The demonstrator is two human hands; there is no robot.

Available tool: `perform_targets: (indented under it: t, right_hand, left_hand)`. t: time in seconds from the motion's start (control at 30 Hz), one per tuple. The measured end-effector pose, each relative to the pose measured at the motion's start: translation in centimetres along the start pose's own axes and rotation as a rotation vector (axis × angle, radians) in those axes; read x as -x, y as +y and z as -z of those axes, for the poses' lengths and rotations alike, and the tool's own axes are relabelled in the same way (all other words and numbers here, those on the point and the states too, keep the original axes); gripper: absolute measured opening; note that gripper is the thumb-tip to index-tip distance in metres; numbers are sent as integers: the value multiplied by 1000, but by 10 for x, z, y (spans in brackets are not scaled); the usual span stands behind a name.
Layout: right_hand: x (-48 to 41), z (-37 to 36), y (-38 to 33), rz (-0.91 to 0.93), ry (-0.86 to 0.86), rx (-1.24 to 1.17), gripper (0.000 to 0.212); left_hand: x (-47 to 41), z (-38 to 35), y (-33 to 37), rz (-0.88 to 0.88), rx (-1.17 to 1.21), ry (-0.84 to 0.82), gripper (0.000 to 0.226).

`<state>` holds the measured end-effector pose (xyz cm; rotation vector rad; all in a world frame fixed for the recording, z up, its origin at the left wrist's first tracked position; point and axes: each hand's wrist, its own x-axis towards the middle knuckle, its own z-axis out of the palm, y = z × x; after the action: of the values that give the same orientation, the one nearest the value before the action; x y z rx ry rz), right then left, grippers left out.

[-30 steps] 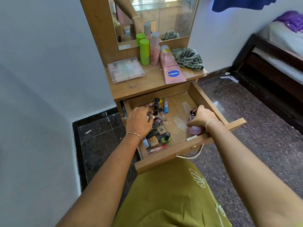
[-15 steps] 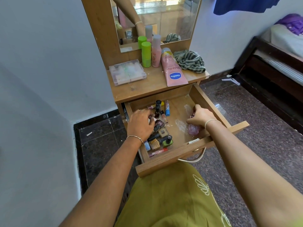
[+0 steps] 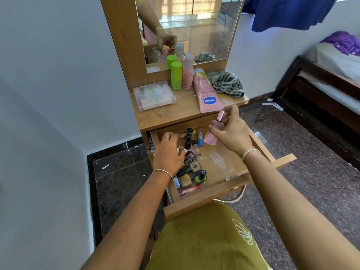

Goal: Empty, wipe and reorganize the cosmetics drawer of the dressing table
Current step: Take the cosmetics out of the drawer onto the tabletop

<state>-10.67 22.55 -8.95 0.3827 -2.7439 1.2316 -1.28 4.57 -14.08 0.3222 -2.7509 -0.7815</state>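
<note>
- The right hand (image 3: pixel 232 133) has its fingers clamped on a pink bottle (image 3: pixel 213 131), held clear above the far right part of the open drawer (image 3: pixel 214 195).
- The bottle's long axis is tilted: shiny pink cap (image 3: pixel 221 115) up and far, toward the tabletop (image 3: pixel 171 114); wider base down and near, over the drawer floor.
- The cap end sits just near of the Vaseline tube (image 3: pixel 206 94), which lies on the tabletop's right half with its flat end overhanging the front edge.
- Judgement: emptying is under way, and the bottle's next stop is likely the tabletop. That surface lies far and slightly up from the fingers; the bare patch between the clear box (image 3: pixel 154 95) and the tube is the nearest free spot, to the far left of the hand.
- The left hand (image 3: pixel 169 152) is down in the drawer's left side, fingers curled into the heap of small cosmetics (image 3: pixel 191 166). Whether they have closed on any one piece I cannot tell; the knuckles hide the tips.
- The heap fills only the left half of the drawer, so the left hand is nearer to it. The right half shows bare wood with a whitish smear (image 3: pixel 218 158).
- A striped cloth (image 3: pixel 227 83) lies at the far right of the tabletop, nearer the right hand, handy for wiping later.
</note>
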Motion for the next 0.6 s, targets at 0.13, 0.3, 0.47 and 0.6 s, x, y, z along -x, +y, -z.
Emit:
perform_targets:
  t: [0.13,0.3,0.47,0.6]
  right_hand:
    - [-14,-2,-23,81,128,-90,52]
    - [-37,-11,-40,184,204,-142,56]
    - [-61,-22,-56,281,190,-170,58]
    - [-79,-32,-62,304,145,-138,60]
  left_hand:
    - [-17,5,3,21,-5,-37,43]
    - [-43,2,15,91,0,-95,41]
    - [-51,-7,26,195,55,-119,45]
    - [-48,-14,26,227,50,-111,45]
